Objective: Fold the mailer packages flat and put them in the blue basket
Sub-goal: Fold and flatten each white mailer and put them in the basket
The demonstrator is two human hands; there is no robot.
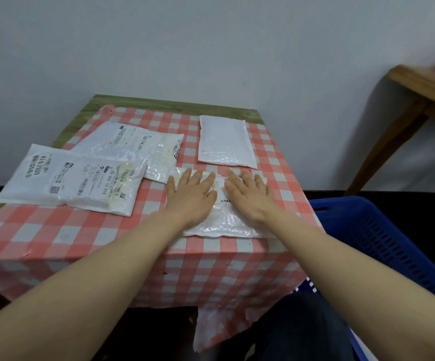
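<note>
White glossy plastic mailer [221,220] lies at the near edge of the checked-cloth surface [55,235], pressed flat under my left hand [189,196] and right hand [250,196], fingers straight. Three other mailers [225,142] await folding. Blue plastic basket [383,243], right, shows nothing inside.

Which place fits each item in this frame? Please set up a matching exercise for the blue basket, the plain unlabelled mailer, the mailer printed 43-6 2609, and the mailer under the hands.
Things:
1. blue basket
2. plain unlabelled mailer
3. mailer printed 43-6 2609
4. mailer under the hands

Places:
A. overhanging the table's left edge
B. far side of the checked cloth, nearest the wall
C. beside the table, off its right edge
D. near edge of the table, pressed by left hand and right hand

Pairs: 1-C, 2-B, 3-A, 4-D
</note>
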